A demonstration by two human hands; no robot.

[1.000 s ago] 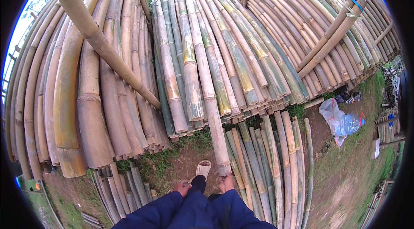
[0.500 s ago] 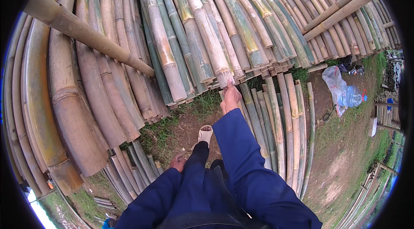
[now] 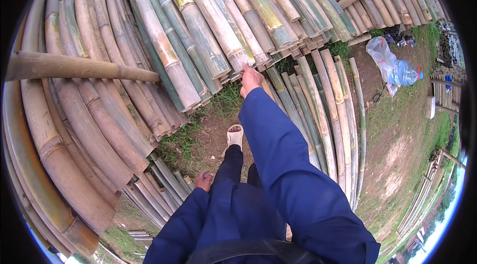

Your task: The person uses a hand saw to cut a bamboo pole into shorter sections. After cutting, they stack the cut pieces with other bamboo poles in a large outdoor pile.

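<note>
Far bamboo stacks (image 3: 160,45) are now taking one pole (image 3: 220,24) deeper, nearly flush.
Bunched right hand (image 3: 251,80) is touching its end; left hand (image 3: 202,181) is curling, contents unclear.

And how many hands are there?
2: the right hand is at the near end of a bamboo pole, and the left hand is low, beside the leg. I see no others.
</note>
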